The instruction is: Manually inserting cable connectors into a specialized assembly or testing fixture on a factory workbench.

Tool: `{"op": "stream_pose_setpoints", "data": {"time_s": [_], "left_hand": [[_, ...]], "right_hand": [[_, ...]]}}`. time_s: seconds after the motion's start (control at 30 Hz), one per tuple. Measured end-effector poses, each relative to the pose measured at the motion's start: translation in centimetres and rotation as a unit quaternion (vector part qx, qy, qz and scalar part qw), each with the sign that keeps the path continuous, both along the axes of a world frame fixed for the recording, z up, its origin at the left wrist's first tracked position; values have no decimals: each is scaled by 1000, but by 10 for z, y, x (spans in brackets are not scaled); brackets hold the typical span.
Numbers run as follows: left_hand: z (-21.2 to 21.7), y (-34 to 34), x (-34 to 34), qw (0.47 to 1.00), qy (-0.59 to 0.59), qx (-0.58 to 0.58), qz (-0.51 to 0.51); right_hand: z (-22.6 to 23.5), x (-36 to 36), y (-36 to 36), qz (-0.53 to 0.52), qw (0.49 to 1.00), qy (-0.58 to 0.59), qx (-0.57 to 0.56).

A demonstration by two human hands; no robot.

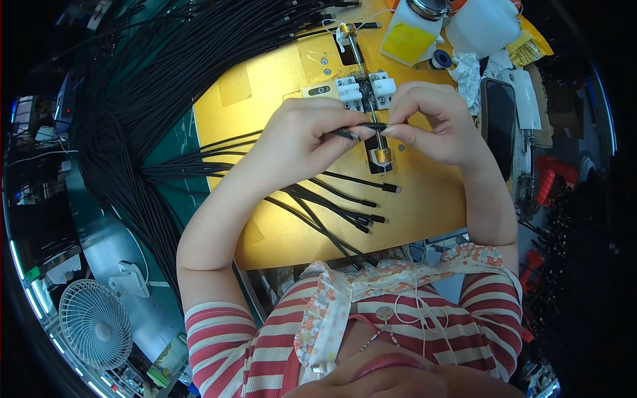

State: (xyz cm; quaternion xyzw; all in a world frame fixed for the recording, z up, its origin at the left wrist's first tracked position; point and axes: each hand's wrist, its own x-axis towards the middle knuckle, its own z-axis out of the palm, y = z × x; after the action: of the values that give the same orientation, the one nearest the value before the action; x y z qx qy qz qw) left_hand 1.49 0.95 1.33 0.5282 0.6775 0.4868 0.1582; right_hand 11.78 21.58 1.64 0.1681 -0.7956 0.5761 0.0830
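Note:
Between my two hands a black cable end [375, 126] is held level above a metal rod. My left hand [298, 136] pinches it between thumb and fingers, with a short black piece showing under the fingertips. My right hand [434, 123] is closed on its other end with thumb and forefinger. The rod fixture [383, 156] has brass-coloured ends and runs through a dark slot. White clamp blocks [348, 91] flank it just beyond my fingers. Several black cables with plugs [391, 188] lie on the gold work plate [424, 219] below my left wrist.
A thick bundle of black cables [126, 132] covers the left side. At the back right stand a jar with yellow contents [408, 40] and a white bottle [484, 26]. A dark phone [497, 126] lies right of my right hand. A white fan [96, 325] is at lower left.

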Motion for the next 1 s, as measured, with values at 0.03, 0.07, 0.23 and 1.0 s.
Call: {"op": "stream_pose_setpoints", "data": {"time_s": [0.03, 0.07, 0.23, 1.0], "left_hand": [[4, 0, -3, 999, 27, -21, -5], [6, 0, -5, 998, 54, -43, -10], [2, 0, 6, 999, 48, -17, 3], [6, -1, 9, 976, 103, -184, -59]], "right_hand": [[1, 1, 1, -24, 998, 22, 45], [1, 2, 1, -47, 994, 44, 89], [-9, 3, -23, -65, 958, 143, 240], [-6, 5, -31, -73, 979, 133, 135]]}}
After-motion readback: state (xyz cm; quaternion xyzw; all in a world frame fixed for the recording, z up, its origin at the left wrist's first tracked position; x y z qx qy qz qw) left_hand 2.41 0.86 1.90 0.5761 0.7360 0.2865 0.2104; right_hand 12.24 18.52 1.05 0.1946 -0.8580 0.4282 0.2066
